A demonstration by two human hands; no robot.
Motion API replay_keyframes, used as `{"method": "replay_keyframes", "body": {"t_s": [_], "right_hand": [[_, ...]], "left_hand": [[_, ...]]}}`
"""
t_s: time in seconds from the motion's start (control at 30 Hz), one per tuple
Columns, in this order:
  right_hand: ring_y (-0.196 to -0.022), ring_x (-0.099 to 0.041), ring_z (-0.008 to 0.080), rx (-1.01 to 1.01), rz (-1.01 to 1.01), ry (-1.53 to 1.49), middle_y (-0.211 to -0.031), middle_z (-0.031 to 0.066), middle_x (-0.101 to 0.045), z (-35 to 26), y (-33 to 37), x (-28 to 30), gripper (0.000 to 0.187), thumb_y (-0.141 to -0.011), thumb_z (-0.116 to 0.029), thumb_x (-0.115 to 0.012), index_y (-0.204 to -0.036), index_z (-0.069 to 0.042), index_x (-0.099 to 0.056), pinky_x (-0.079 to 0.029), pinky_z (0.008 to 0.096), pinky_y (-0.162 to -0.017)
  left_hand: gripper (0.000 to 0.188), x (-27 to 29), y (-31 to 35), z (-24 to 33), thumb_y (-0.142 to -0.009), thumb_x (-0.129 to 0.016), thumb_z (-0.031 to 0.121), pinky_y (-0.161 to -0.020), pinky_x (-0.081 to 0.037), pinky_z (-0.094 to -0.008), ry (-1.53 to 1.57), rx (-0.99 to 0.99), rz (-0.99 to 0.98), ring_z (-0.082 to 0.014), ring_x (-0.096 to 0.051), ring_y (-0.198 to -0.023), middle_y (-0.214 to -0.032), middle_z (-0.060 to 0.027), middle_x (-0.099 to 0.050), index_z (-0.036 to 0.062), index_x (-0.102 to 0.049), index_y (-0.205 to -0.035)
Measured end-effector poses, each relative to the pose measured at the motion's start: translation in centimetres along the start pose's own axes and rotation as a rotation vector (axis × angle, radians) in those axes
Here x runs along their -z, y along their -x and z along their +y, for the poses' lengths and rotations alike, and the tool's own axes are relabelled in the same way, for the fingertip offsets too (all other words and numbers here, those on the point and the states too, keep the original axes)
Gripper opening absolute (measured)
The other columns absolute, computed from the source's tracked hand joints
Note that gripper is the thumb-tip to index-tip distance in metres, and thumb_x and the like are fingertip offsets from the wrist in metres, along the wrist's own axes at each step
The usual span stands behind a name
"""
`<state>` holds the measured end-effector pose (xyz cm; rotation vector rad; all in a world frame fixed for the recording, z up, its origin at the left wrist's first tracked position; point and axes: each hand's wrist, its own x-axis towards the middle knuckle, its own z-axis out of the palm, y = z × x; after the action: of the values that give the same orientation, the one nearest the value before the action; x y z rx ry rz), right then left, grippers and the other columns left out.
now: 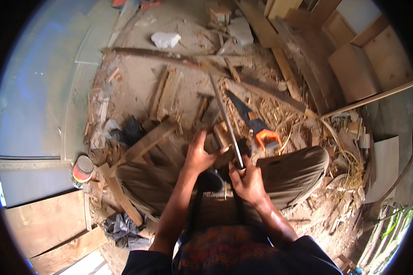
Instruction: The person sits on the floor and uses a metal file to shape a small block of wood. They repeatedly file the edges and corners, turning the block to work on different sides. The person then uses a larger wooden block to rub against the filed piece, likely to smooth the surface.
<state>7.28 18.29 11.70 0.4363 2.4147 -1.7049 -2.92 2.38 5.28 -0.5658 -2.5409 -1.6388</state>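
My right hand (248, 181) is closed around the near end of a long, thin metal tool (227, 117). It points away from me and slightly left; whether it is a rod or a blade seen edge-on, I cannot tell. Just left of it, my left hand (200, 153) grips a short block of wood (221, 134), its thumb reaching toward the tool. Fingers partly hide the block. A handsaw (250, 117) with a dark blade and an orange-and-black handle lies on shavings beyond my right knee.
A long wooden beam (266, 93) crosses the floor ahead. Offcuts (165, 94) and shavings lie around my legs. A paint-stained can (82, 169) stands at left, near a black plastic bag (124, 230). Wooden cabinet parts (353, 68) stand at far right; a white lump (165, 40) lies farther off.
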Motion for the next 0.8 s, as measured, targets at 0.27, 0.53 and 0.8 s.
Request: {"method": "replay_keyframes", "body": {"t_s": [0.27,0.53,0.8], "right_hand": [[-0.049,-0.051,0.0068,0.075,0.047,0.009,-0.054,0.007,-0.055,4.1,-2.5,-1.5,0.019,-0.098,-0.017,-0.066,-0.099,0.0,-0.059,-0.041,0.0322,-0.047],[-0.051,-0.055,0.0065,0.042,-0.01,-0.038,-0.051,0.0081,-0.056,1.5,-0.7,-0.9,0.018,-0.097,-0.014,-0.064,-0.103,0.0,-0.057,-0.042,0.0294,-0.048],[-0.059,-0.069,0.0135,0.065,-0.001,0.03,-0.06,0.0142,-0.063,1.0,-1.0,-0.7,0.019,-0.095,-0.016,-0.068,-0.1,-0.001,-0.058,-0.049,0.0298,-0.054]], "left_hand": [[0.075,-3.0,1.0,-5.5,-0.073,-0.091,0.027,-0.103,-0.049,-0.0451,0.008,0.018,-0.03,-0.0402,-0.059,-0.122,-0.131,-0.0226,-0.06,-0.0008,-0.056,-0.134],[0.073,-0.4,0.8,-2.2,-0.075,-0.088,0.02,-0.104,-0.049,-0.0461,-0.065,0.012,-0.031,-0.0397,-0.058,-0.126,-0.137,-0.0223,-0.057,-0.0015,-0.054,-0.136],[0.074,-0.5,-1.1,-3.2,-0.074,-0.09,0.027,-0.104,-0.048,-0.0464,-0.065,-0.077,0.035,-0.0429,-0.057,-0.124,-0.135,-0.0234,-0.058,-0.0026,-0.056,-0.134]]}}
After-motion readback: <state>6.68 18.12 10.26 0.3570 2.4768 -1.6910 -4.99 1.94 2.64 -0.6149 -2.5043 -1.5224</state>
